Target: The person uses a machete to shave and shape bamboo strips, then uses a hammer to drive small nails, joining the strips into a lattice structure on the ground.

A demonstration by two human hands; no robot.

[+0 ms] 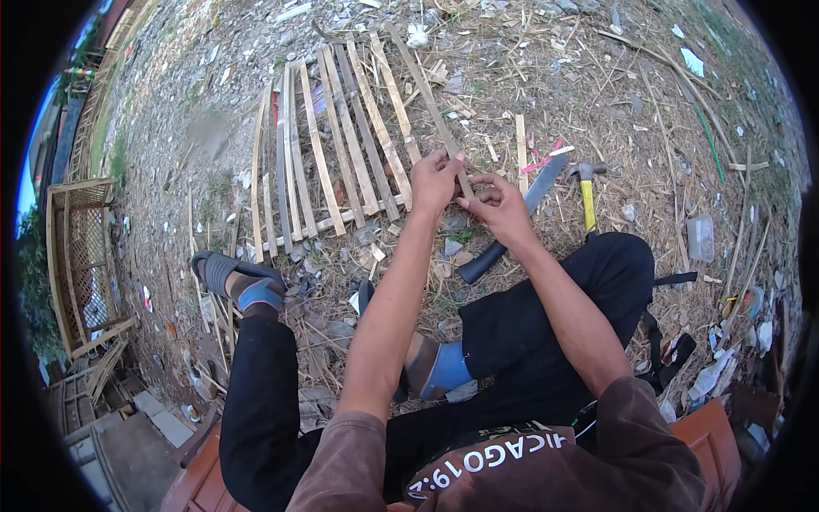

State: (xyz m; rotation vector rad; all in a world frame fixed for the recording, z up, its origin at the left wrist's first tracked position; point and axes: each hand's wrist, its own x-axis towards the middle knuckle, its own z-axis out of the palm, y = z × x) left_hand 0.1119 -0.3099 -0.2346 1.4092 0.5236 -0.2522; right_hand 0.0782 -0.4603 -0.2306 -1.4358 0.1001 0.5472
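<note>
Brown shirt (pixel 529 486) nearest us | our left hand (pixel 435 182) pinches a slat (pixel 426 91), right of the slat row (pixel 316 145); right hand (pixel 502 209) half-curled at its near end, grip unclear | we're apparently adjusting it; next likely calls for steadiness

Slat (pixel 424 90)'s just a long, skinny greyish-brown wood strip, held slanted, far end leaning left.

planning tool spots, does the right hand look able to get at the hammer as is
Likely yes: the hammer lies in plain view, and only the machete lies between it and the right hand, which would first have to leave the slat.
</note>
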